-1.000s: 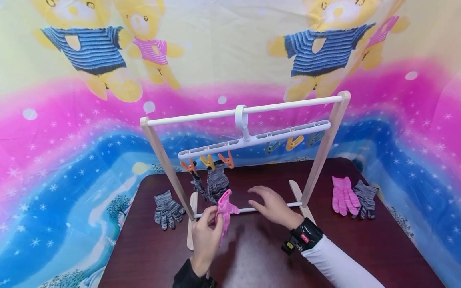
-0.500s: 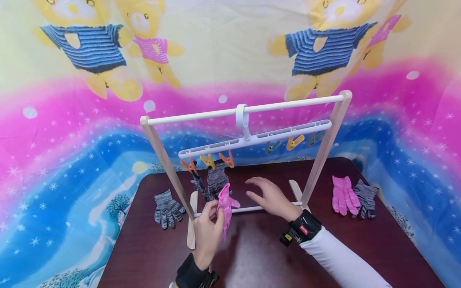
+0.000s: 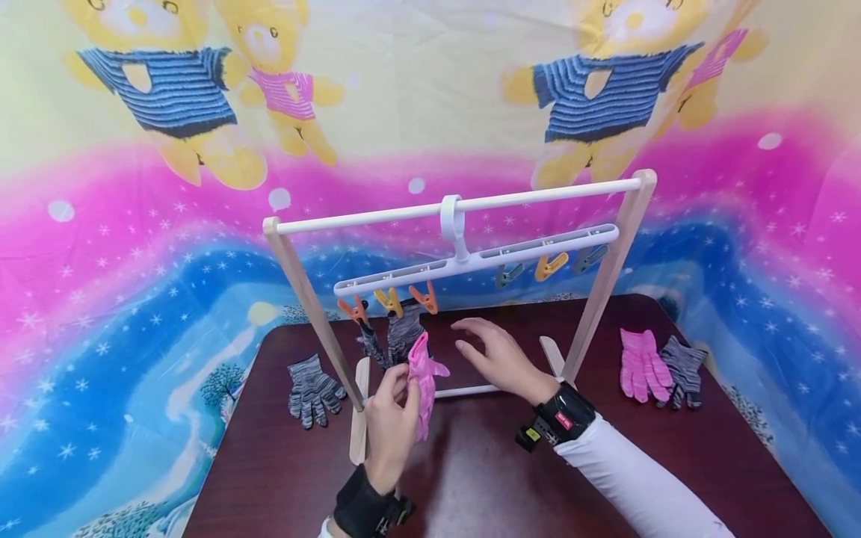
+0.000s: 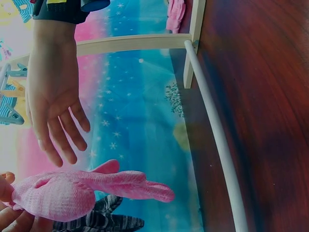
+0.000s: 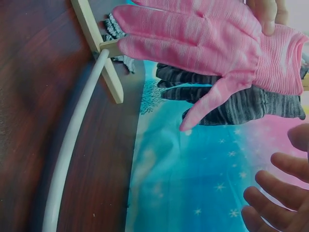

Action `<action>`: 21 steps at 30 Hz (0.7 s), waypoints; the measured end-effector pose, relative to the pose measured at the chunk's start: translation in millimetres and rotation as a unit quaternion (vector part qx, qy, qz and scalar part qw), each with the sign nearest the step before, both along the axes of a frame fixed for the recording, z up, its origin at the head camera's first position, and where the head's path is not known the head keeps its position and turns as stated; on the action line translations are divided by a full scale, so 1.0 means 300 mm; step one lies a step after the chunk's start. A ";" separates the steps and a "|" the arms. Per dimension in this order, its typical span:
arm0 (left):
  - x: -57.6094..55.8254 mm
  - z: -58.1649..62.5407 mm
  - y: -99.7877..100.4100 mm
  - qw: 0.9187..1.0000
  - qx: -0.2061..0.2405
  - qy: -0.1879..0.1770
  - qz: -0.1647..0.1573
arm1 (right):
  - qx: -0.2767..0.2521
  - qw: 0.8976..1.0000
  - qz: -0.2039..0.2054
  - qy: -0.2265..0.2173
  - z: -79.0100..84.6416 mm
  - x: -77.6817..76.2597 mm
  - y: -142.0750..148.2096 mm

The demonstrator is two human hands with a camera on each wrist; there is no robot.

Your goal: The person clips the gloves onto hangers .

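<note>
My left hand (image 3: 393, 426) pinches a pink knit glove (image 3: 421, 381) near its cuff, with the glove's fingers hanging down. In the right wrist view the pink glove (image 5: 207, 43) spreads flat, its ribbed cuff (image 5: 282, 60) beside the pinching fingers. Behind it a grey-black striped glove (image 3: 406, 332) hangs from clips on the left of the white hanger (image 3: 464, 259). An orange clip (image 3: 424, 297) and a yellow clip (image 3: 389, 301) show just above. My right hand (image 3: 501, 359), fingers spread and holding nothing, hovers to the right of the pink glove.
A wooden rack (image 3: 601, 291) with a white top bar (image 3: 545, 199) carries the hanger. Free clips, one a yellow clip (image 3: 551, 266), dangle at its right. On the table lie a grey glove (image 3: 312, 392) at left, and a pink glove (image 3: 642, 366) overlapping another grey glove (image 3: 682, 370) at right.
My left hand has raised the pink glove a little toward the clips. My right hand has moved slightly up and left, still holding nothing.
</note>
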State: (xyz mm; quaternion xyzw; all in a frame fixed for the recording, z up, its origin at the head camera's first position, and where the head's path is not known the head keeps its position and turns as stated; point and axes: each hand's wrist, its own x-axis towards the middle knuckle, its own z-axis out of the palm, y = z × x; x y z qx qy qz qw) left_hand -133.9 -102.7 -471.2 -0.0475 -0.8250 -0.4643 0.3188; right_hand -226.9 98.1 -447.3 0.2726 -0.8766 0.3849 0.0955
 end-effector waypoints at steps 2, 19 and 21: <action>-0.004 0.003 0.002 1.000 0.001 0.002 0.001 | -0.009 1.000 0.001 -0.001 0.010 -0.001 -0.006; -0.046 0.045 0.018 0.999 0.024 0.032 -0.007 | -0.062 0.998 -0.001 0.014 0.113 -0.011 -0.068; -0.047 0.052 0.021 0.999 0.030 0.030 -0.010 | -0.067 0.998 -0.007 0.014 0.125 -0.012 -0.077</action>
